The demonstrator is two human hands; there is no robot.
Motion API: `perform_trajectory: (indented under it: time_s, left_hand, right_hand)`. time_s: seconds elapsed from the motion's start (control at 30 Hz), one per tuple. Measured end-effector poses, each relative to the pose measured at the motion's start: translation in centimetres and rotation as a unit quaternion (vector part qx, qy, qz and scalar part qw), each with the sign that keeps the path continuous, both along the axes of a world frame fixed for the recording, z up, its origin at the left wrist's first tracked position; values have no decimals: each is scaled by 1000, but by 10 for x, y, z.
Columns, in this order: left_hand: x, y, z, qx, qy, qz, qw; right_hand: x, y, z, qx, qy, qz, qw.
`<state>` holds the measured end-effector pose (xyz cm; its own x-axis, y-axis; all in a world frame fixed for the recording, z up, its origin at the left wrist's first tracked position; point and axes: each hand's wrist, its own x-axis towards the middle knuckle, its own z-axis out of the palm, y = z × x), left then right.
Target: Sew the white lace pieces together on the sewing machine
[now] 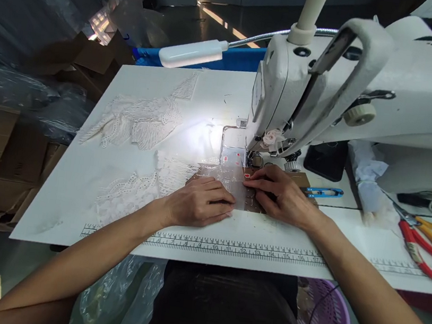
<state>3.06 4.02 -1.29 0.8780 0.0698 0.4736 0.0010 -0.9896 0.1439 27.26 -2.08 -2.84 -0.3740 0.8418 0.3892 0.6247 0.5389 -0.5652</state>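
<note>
My left hand [200,202] lies palm down on a piece of brown lace fabric [233,183] on the white sewing table [77,175], fingers stretched flat and pressing it. My right hand [279,195] rests on the same fabric just right of it, fingers pinched together on the fabric's edge near the presser foot [254,159] of the white sewing machine [330,92]. White lace trim [135,188] runs off to the left from under my left hand.
More white lace pieces [137,119] lie at the table's back left. A gooseneck lamp [193,52] lights the needle area. Blue thread snips [322,192] and red-handled scissors [424,250] lie to the right. A printed ruler [228,248] runs along the front edge. A purple basket [328,317] sits below.
</note>
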Motion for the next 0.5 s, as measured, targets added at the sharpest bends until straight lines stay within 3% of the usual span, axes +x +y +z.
perform_trajectory:
  time_s: [0.5]
  left_hand:
    - [1,0,1,4,-6,1,1000]
  right_hand:
    - [8,-4,10,-26,2,-59,998]
